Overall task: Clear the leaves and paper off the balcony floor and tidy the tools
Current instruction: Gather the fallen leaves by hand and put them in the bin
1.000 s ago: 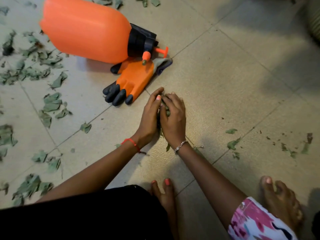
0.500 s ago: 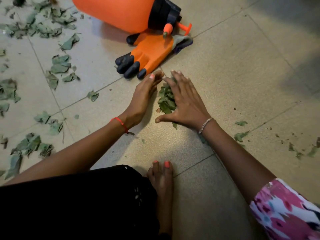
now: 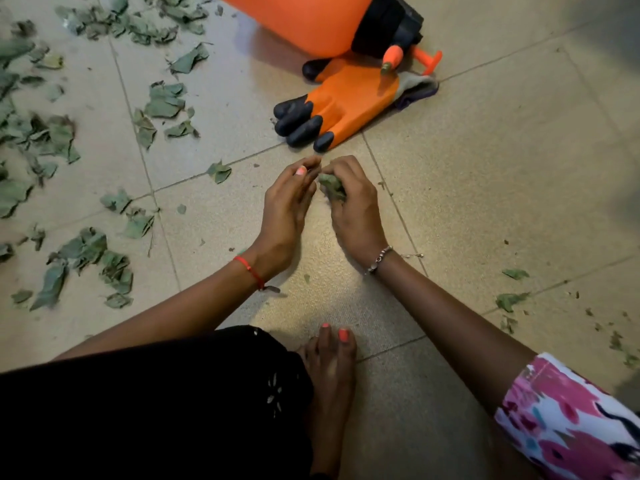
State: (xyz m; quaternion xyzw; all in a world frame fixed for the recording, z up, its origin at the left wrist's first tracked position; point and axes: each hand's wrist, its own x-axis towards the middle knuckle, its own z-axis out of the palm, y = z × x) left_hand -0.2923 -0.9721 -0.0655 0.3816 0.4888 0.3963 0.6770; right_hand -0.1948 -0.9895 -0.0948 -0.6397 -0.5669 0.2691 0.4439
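Left of the glove (image 3: pixel 346 102), loose leaves (image 3: pixel 83 251) litter the floor (image 3: pixel 485 188), uncollected. Just this side of the glove's fingertips, the flat scooping of half a second ago has turned into a grab. The left hand (image 3: pixel 287 209) stands loosely cupped, holding nothing I can see, while the right hand (image 3: pixel 353 206) has curled round the clump (image 3: pixel 332 187) swept together. One handful looks secured; far right of the glove, scraps (image 3: pixel 512 299) remain.

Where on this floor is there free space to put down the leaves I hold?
The tile right of the orange glove and beyond the right hand, which grips a bunch of leaves, is bare. The left side is crowded with scattered leaves; some leaf bits lie near the lower right edge.
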